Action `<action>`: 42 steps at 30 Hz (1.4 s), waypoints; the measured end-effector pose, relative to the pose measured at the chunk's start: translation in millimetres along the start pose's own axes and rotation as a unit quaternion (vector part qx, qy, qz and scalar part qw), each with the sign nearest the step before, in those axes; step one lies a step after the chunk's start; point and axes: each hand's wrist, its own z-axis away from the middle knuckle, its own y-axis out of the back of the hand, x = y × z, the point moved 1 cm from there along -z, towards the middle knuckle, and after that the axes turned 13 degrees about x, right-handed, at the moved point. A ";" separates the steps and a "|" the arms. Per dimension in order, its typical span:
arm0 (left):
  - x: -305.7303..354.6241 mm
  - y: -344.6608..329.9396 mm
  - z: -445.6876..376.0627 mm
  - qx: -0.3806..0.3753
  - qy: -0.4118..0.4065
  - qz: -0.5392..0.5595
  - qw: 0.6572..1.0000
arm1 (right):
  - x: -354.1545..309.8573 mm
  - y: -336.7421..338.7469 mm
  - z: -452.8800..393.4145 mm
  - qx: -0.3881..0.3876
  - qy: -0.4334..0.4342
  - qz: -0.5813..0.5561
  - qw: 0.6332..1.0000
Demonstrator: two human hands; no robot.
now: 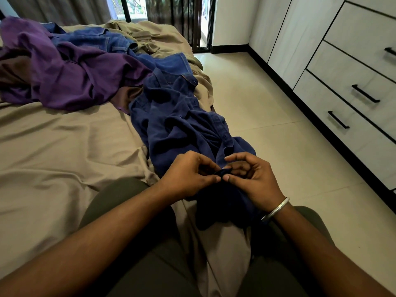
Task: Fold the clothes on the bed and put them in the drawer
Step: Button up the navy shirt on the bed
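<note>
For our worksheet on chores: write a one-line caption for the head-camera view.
Both hands, left and right, pinch the navy shirt on the bed.

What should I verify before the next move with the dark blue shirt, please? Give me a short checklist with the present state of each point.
1. Both hands hold the dark blue shirt: ok; left hand and right hand pinch its near edge.
2. Shirt lies flat for folding: not ok, it is crumpled.
3. Shirt is free of the other clothes: cannot tell; its far end meets the purple garment and the jeans.
4. Bare sheet is available beside the shirt: ok.
5. A drawer is open: not ok, all visible drawers are closed.
</note>
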 end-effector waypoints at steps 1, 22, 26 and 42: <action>-0.3 -0.2 -0.4 0.007 0.000 -0.004 1.000 | -0.2 -0.1 -0.6 -0.003 0.002 0.007 1.000; -11.2 -4.5 -10.0 -0.025 0.249 0.244 0.937 | -6.0 -5.3 -4.3 -0.027 0.125 0.129 0.983; -14.5 -2.3 -8.8 -0.031 0.252 0.222 0.941 | -0.9 -5.4 -0.7 -0.013 0.194 0.150 0.969; -10.8 -0.6 -7.4 -0.031 0.184 0.127 0.974 | -11.3 -3.9 -3.3 -0.082 0.381 0.322 0.863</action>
